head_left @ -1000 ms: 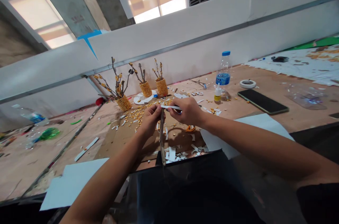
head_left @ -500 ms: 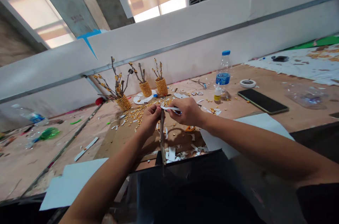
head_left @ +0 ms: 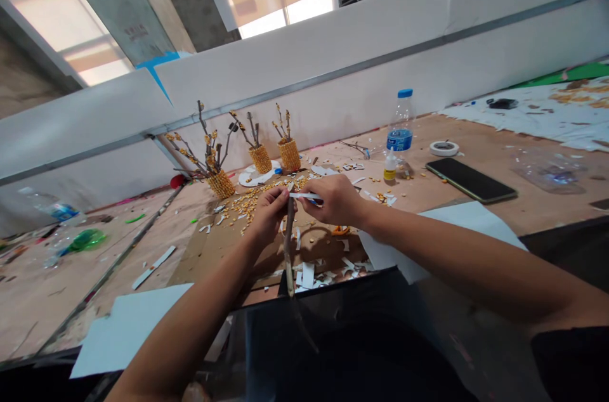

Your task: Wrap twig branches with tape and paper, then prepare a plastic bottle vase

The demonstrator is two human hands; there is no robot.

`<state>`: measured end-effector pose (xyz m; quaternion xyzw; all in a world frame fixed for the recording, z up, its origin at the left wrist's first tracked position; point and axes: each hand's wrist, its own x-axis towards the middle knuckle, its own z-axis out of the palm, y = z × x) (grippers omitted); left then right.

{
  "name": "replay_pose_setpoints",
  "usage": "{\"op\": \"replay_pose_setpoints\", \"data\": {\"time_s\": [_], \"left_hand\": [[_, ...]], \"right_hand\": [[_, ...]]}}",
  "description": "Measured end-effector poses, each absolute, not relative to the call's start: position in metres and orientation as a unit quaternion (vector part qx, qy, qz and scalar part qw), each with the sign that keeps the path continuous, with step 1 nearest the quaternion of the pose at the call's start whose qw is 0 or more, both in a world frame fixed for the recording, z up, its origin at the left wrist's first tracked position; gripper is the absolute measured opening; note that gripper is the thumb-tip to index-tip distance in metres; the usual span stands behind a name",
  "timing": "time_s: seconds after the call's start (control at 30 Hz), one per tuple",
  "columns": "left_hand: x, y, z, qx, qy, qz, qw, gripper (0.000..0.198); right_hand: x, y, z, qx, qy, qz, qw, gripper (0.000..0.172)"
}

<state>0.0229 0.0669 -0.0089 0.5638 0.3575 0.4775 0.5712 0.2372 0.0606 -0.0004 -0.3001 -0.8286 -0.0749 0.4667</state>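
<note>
My left hand (head_left: 270,210) is closed around the upper end of a brown twig (head_left: 288,250), which hangs down past the table's front edge. Between the fingers of my right hand (head_left: 335,199) a narrow white paper strip (head_left: 304,196) is pinched, its far end lying across the twig beside my left thumb. Something small and dark shows under the right fingers, too hidden to name. Loose corn kernels (head_left: 242,204) and white paper scraps (head_left: 308,275) lie about on the brown cardboard (head_left: 204,256) below my hands.
Beyond my hands stand kernel-covered pots (head_left: 289,155) with twigs in them. To the right are a small glue bottle (head_left: 390,166), a water bottle (head_left: 400,123), a tape roll (head_left: 444,148) and a phone (head_left: 471,179). White sheets (head_left: 128,326) lie near the front edge.
The twig's lower end has swung slightly to the left. The white strip now lies flatter across the twig, and both hands stay almost in place.
</note>
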Motion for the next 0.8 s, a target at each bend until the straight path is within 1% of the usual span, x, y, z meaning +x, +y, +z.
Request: {"op": "replay_pose_setpoints", "data": {"time_s": [0.2, 0.37, 0.47, 0.53, 0.7, 0.8], "left_hand": [[0.026, 0.065, -0.005, 0.564, 0.351, 0.458, 0.590, 0.023], [0.027, 0.067, -0.006, 0.579, 0.368, 0.450, 0.571, 0.024], [0.029, 0.065, -0.004, 0.601, 0.387, 0.455, 0.531, 0.032], [0.031, 0.062, -0.001, 0.618, 0.401, 0.469, 0.487, 0.034], [0.033, 0.050, 0.008, 0.660, 0.427, 0.491, 0.376, 0.019], [0.033, 0.045, 0.013, 0.680, 0.434, 0.475, 0.351, 0.022]], "right_hand": [[0.236, 0.061, -0.003, -0.311, -0.837, -0.053, 0.447, 0.017], [0.236, 0.060, -0.003, -0.319, -0.843, -0.044, 0.430, 0.016], [0.235, 0.061, -0.004, -0.330, -0.844, -0.040, 0.420, 0.015], [0.235, 0.062, -0.005, -0.341, -0.843, -0.039, 0.414, 0.015], [0.234, 0.063, -0.006, -0.362, -0.842, -0.039, 0.399, 0.017], [0.234, 0.064, -0.006, -0.369, -0.842, -0.036, 0.392, 0.014]]}}
